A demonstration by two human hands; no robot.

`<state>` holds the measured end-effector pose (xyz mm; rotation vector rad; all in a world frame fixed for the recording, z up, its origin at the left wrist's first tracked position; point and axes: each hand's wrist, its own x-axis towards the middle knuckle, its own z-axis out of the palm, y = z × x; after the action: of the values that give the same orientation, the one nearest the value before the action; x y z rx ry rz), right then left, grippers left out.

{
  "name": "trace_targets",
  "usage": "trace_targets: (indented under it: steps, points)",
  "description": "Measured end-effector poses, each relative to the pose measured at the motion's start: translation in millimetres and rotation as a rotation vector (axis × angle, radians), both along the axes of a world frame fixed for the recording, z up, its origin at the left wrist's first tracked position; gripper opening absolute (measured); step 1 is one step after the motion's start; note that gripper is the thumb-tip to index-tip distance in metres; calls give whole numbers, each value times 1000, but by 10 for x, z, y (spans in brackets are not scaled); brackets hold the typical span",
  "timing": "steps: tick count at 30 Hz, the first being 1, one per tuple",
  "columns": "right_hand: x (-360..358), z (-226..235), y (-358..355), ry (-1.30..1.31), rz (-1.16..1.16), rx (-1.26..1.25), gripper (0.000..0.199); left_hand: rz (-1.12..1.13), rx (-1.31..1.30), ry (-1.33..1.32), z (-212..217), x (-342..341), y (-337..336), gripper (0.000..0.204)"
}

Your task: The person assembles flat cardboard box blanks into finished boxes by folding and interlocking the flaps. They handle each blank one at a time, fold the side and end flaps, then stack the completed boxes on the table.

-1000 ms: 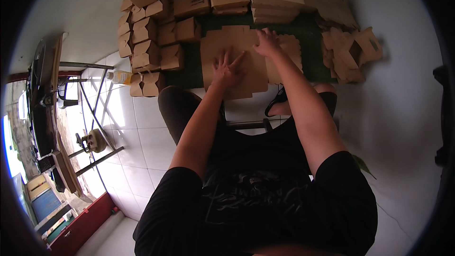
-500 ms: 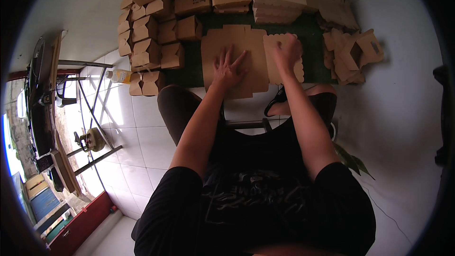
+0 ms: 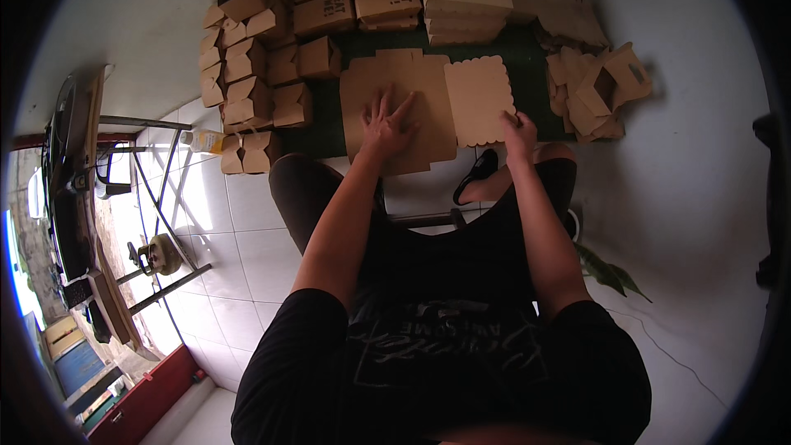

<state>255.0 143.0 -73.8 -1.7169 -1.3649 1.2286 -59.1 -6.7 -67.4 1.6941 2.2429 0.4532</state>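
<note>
On the green work surface: a flat carton blank under two hands

Largest of all we see the green work surface (image 3: 531,86), bordered on its left by a group of small folded boxes (image 3: 247,58). At its near middle lies the carton blank (image 3: 430,128), brown and opened flat, its near side appearing to reach past the surface's edge. We judge it light, stiff within its own plane yet ready to bend along a crease, dry rather than slippery, and prone to dents or unwanted creases if pinched hard. We would take hold at an outer corner or edge, with a flat palm steadying the broad part. Its long axis runs from left to right, roughly across the person's body; the scalloped end points right and the tabbed sides point away and toward the person.

Next in size, to the right, we find a loose pile of cardboard pieces (image 3: 606,95). Smaller is the blank's scalloped panel (image 3: 478,99), seemingly joined to the main part along its left side and wavy along its free edges.

Smallest are the hands. The left hand (image 3: 389,125) rests with fingers spread on the main part, gripping nothing. The right hand (image 3: 518,133) pinches the scalloped panel at its near right corner.
</note>
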Motion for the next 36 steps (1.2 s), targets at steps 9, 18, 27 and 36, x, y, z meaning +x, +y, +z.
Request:
trace_targets:
  steps: [9, 18, 27, 36]
  points:
    - [-448, 243, -685, 978, -442, -382, 39, 120, 25, 10, 24, 44, -50, 74]
    - [-653, -14, -892, 806, -215, -422, 39, 153, 59, 121, 10, 38, -92, 74]
    - [-371, 118, -772, 918, -354, -260, 32, 26, 94, 93, 115, 196, -84, 70]
    - [-270, 226, -806, 1314, -136, -499, 34, -24, 135, 77, 58, 255, 23, 72]
